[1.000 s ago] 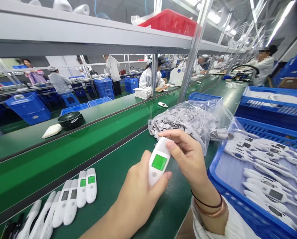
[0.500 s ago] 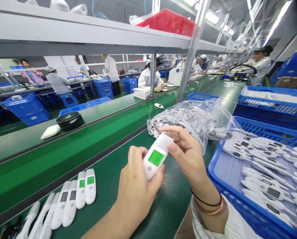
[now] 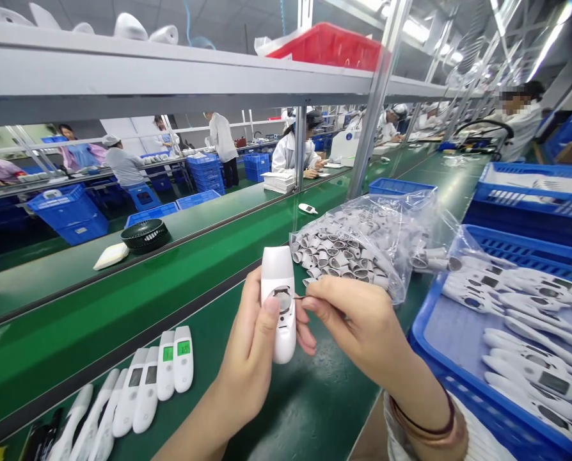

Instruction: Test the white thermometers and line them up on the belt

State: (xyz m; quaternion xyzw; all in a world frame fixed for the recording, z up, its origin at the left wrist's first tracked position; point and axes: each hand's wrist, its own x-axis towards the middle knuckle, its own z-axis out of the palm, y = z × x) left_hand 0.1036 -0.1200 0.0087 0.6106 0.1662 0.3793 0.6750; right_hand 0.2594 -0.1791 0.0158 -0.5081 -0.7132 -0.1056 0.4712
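Observation:
My left hand (image 3: 254, 346) is closed around a white handheld digital thermometer (image 3: 277, 269), held upright. Its back faces me, with a round opening like a battery compartment and a disc inside. At the right edge of that opening is the tip of a thin dark tool (image 3: 300, 298), pinched between the thumb and forefinger of my right hand (image 3: 357, 314). Most of the tool is hidden by those fingers. On the bench at lower left lies a row of similar thermometers (image 3: 183, 365), two with lit green screens.
A clear plastic bag (image 3: 386, 224) of grey caps lies beyond my right hand. At right, a blue crate (image 3: 418, 320) holds many white thermometers. One thermometer (image 3: 308, 209) lies on the green belt (image 3: 209, 256). A black round grille (image 3: 146, 235) rests across it. Co-workers sit farther back.
The thermometer has been turned from its lit green screen to its back and stands more upright. My right hand has left its top and now holds the thin tool at the round opening.

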